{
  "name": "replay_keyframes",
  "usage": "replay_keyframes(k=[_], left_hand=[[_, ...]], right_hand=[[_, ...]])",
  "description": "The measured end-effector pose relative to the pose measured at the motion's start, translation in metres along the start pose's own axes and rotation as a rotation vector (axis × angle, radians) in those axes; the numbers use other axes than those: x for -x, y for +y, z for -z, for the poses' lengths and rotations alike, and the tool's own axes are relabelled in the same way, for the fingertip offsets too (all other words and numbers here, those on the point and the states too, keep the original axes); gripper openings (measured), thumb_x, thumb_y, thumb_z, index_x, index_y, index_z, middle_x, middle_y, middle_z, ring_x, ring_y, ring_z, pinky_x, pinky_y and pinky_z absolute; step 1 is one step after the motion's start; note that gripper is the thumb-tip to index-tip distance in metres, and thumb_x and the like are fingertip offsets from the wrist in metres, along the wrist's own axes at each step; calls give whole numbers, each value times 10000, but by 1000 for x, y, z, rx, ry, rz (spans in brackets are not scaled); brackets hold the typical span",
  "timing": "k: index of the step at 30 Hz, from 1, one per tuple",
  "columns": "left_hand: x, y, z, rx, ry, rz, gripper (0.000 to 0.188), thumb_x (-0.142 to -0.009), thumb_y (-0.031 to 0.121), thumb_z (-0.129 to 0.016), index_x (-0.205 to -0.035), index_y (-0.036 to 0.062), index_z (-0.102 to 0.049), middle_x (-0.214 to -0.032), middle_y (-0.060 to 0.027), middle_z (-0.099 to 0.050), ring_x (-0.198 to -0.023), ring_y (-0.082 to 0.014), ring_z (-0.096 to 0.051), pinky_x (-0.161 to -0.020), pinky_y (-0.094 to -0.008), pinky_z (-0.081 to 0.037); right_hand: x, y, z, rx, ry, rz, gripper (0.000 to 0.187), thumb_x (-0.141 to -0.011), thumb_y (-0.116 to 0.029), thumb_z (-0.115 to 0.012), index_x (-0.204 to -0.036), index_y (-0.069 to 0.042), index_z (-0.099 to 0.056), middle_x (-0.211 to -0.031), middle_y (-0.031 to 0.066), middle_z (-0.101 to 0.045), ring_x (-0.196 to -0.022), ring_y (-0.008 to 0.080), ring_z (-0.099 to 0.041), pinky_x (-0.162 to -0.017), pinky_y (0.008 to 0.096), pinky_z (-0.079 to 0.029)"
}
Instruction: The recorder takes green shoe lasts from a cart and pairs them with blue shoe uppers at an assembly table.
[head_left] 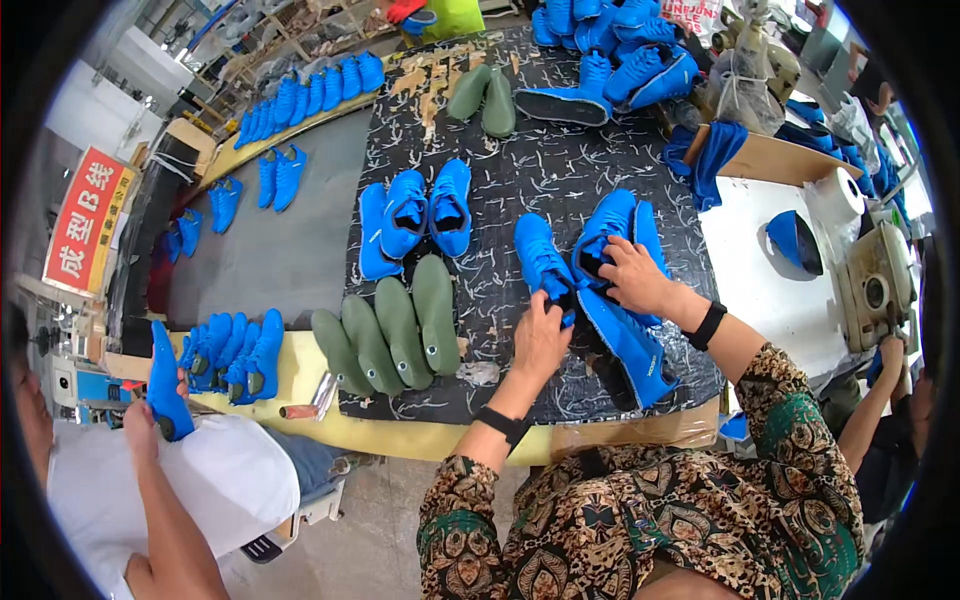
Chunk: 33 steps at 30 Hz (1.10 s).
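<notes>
Two laced blue shoe uppers stand before me on a black table top [490, 200] littered with thread scraps. My left hand [543, 332] is closed, fingers pinching the collar of the left blue shoe upper [538, 250]. At the opening of the right blue shoe upper [608, 218] my right hand [637, 277] is closed, with curled fingertips on its collar edge. Another blue upper [628, 345] lies on its side below my right hand, its dark opening downward. One more blue upper [650, 245] is partly hidden behind my right hand.
Green shoe lasts [390, 335] lie left of my hands; two more lasts [485, 100] lie farther back. Blue uppers [415, 215] stand beyond, and a pile of them [610, 60] sits at the far edge. A conveyor belt [285, 235] runs left. A co-worker [170, 480] holds an upper.
</notes>
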<state>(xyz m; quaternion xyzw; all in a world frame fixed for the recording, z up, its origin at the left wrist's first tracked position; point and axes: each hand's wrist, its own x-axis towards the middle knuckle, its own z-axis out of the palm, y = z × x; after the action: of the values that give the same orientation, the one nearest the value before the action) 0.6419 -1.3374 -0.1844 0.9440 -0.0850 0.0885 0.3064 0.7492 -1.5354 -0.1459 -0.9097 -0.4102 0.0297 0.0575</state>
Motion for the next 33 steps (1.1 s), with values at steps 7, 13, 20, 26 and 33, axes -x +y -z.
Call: replay_keyframes(k=[7, 13, 20, 26, 33], left_hand=[[-17, -62, 30, -370, 124, 240, 268, -713, 148, -672, -908, 13, -547, -1028, -159, -476, -799, -341, -590, -699, -434, -496], [-32, -43, 58, -356, 277, 67, 401, -734, 145, -651, -1086, 15, -512, -1091, -172, -495, -983, -346, -511, -791, -447, -411], [-68, 8, 18, -45, 201, -86, 337, -747, 193, -649, -1004, -12, -578, -1011, -178, -549, -950, -344, -537, -810, -427, -428], [-90, 20, -23, -196, -112, 38, 518, -744, 306, -654, -1134, -8, -519, -1087, -205, -539, -1013, -375, -525, -852, -427, -439], [-74, -29, -15, 171, -286, 363, 866, -651, 433, -735, -1269, -74, -400, -1140, -287, -544, -1071, -387, -537, -905, -395, -428]], right_hand=[[-13, 2, -1, 29, -148, -32, 351, -653, -160, -667, -1003, -188, -669, -1055, 128, -512, -1087, 320, -445, -819, 441, -393], [24, -7, 31, -374, 43, 170, 323, -765, -114, -615, -1087, -132, -596, -1233, 155, -444, -1147, 323, -430, -886, 483, -376], [128, -37, 6, -484, 323, -265, 432, -720, -202, -704, -1072, -7, -546, -964, 157, -579, -888, 343, -565, -779, 440, -450], [153, -81, -13, -300, 249, -308, 687, -621, -285, -777, -1154, -14, -440, -922, 144, -585, -875, 297, -565, -814, 382, -372], [177, -58, 51, -650, 636, -667, 525, -620, -185, -800, -1022, -7, -514, -812, 141, -615, -732, 253, -603, -661, 373, -471]])
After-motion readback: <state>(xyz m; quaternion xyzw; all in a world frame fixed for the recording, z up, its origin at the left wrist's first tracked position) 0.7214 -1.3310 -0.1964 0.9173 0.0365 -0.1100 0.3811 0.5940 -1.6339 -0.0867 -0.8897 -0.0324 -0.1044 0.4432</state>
